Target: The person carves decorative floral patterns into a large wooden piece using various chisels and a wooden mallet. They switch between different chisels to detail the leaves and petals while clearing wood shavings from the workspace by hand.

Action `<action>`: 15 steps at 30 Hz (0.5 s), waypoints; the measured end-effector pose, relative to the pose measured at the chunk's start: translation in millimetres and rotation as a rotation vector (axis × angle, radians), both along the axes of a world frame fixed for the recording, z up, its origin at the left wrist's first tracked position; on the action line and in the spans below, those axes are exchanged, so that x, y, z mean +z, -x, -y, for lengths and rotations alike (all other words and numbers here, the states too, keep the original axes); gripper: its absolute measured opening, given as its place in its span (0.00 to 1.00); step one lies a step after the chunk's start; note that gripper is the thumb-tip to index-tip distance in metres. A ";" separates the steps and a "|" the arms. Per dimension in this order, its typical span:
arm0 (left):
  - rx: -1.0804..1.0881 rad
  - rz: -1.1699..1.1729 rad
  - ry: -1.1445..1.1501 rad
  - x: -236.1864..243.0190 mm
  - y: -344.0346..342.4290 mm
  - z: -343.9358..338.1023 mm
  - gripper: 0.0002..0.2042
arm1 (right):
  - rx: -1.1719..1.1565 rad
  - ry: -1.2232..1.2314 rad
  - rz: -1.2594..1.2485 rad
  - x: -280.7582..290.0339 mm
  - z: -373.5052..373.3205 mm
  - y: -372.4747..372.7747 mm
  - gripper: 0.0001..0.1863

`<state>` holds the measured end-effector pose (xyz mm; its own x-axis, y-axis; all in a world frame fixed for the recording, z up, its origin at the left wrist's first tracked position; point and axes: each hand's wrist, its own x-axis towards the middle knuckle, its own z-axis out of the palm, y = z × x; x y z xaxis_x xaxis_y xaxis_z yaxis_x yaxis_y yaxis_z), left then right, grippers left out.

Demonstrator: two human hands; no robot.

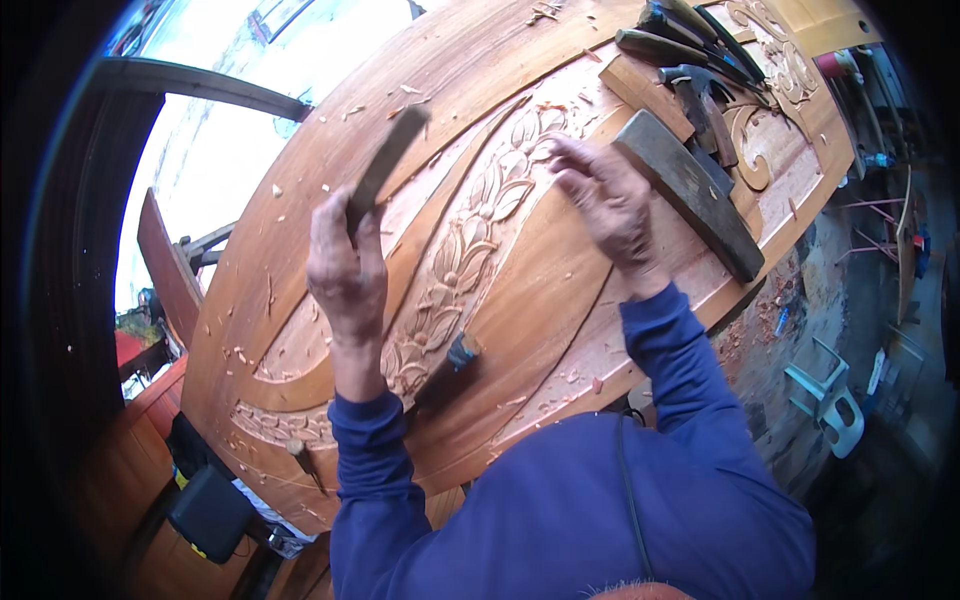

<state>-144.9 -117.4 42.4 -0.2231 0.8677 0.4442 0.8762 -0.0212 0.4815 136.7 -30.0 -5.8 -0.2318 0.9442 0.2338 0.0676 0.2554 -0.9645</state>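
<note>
A large carved wooden panel [540,270] lies in front of me, with a raised band of leaves and flowers [465,245] running through its middle. My left hand [345,270] is closed around a dark, flat stick-like tool [388,160], which points up and away over the panel; its exact kind cannot be made out. My right hand [610,205] hovers by the far part of the leaf carving, fingers loosely bent and apart, with nothing visible in them. Beside it rests a long dark block [690,195]. A short tool with a blue-wrapped end [462,352] lies on the panel between my forearms.
Several dark-handled tools [690,40] and a hammer [700,110] are piled at the panel's far right. A wooden-handled tool [300,452] lies near the left end. Wood chips are scattered about. A black case [212,512] stands lower left, a pale green plastic stool [830,395] at right.
</note>
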 end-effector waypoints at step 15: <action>-0.582 0.411 -0.169 -39.7 -94.8 -194.6 0.18 | -0.038 0.267 -0.680 7.9 -115.3 57.1 0.23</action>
<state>-50.2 77.2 2.6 0.0756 0.8235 0.5622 0.4496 -0.5314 0.7180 79.5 85.3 2.1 -0.0830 0.9937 0.0755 -0.5641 0.0156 -0.8255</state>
